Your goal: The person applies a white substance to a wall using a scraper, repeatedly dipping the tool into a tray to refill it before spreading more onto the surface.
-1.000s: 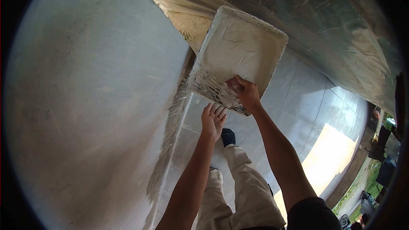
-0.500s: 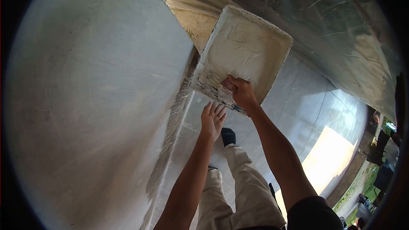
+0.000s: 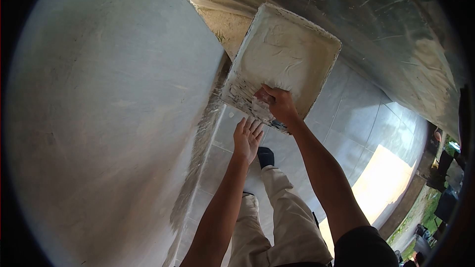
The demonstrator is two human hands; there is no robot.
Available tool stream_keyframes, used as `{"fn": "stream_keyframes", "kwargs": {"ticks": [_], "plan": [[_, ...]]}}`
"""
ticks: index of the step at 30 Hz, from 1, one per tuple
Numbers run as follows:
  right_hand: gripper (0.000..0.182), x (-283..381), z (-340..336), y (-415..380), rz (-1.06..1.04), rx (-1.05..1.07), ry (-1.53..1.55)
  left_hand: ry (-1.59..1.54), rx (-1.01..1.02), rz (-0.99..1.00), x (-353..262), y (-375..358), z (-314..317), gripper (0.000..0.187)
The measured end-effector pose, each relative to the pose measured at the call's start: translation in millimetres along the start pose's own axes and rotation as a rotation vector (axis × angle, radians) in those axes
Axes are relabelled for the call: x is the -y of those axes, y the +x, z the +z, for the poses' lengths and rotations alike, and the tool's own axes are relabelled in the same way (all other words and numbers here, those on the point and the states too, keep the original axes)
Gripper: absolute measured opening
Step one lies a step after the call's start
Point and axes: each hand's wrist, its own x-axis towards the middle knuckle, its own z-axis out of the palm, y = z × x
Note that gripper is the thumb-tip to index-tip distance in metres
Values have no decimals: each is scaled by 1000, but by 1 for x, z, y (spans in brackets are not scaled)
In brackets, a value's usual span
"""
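A rectangular tray (image 3: 324,76) with a crusted rim holds smooth, creamy off-white paste (image 3: 274,49). My right hand (image 3: 282,105) reaches over its near end, fingers closed around a flat tool (image 3: 262,110) that is reddish-brown at the top and smeared white below. Part of this tool is hidden by the hand, and its exact kind I cannot tell. Dark streaks show through the thin paste on the tray's near-left part. Just below the near rim, my left hand (image 3: 247,140) is open, its fingers stretched toward the tray and its fingertips right at the edge.
A large grey wall (image 3: 114,104) fills the left side, with white smears along its base. Grey tiles (image 3: 341,113) cover the floor, where my dark-shod foot (image 3: 265,156) stands. Plastic sheeting (image 3: 376,24) hangs at the upper right. Bright sunlight (image 3: 381,173) falls at the right.
My right hand and the flat tool have shifted slightly up, away from the near rim. The left hand stays almost in place.
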Motion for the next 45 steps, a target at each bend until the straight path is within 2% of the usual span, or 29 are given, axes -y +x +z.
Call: {"fn": "stream_keyframes", "kwargs": {"ticks": [8, 11, 13, 17, 19, 20, 21, 23, 27, 30, 35, 41, 42, 45], "plan": [[43, -10, -5, -5, 68, 26, 16, 47, 28, -3, 0, -1, -7, 75], [42, -3, -10, -12, 134, 43, 156, 82, 20, 8, -1, -6, -11, 75], [40, 10, -17, -21, 286, 67, 136, 108, 17, 18, -3, -14, -13, 75], [40, 20, -15, -38, 378, -51, 219, 222, 6, 69, -15, -34, -15, 81], [38, 28, -15, -45, 450, -161, 414, 243, 9, 93, -23, -44, -14, 81], [30, 35, -15, -44, 438, -176, 527, 262, 9, 108, -28, -50, -10, 81], [30, 43, -18, -47, 416, -184, 534, 283, 9, 125, -34, -57, -6, 81], [23, 67, -26, -53, 539, -249, 752, 316, 24, 157, -46, -73, 6, 80], [22, 102, -35, -61, 475, -351, 937, 414, 79, 242, -68, -109, 24, 76], [25, 144, -51, -70, 413, -283, 1028, 436, 141, 326, -85, -146, 37, 74], [27, 250, -82, -101, 375, -235, 1388, 502, 196, 504, -112, -235, 59, 72], [27, 358, -105, -142, 75, -16, 1472, 556, 267, 745, -146, -350, 77, 69], [33, 378, -107, -149, 32, -3, 1447, 554, 287, 824, -151, -370, 79, 69], [28, 424, -115, -164, -125, 51, 1516, 555, 313, 1025, -158, -429, 88, 68]]}}
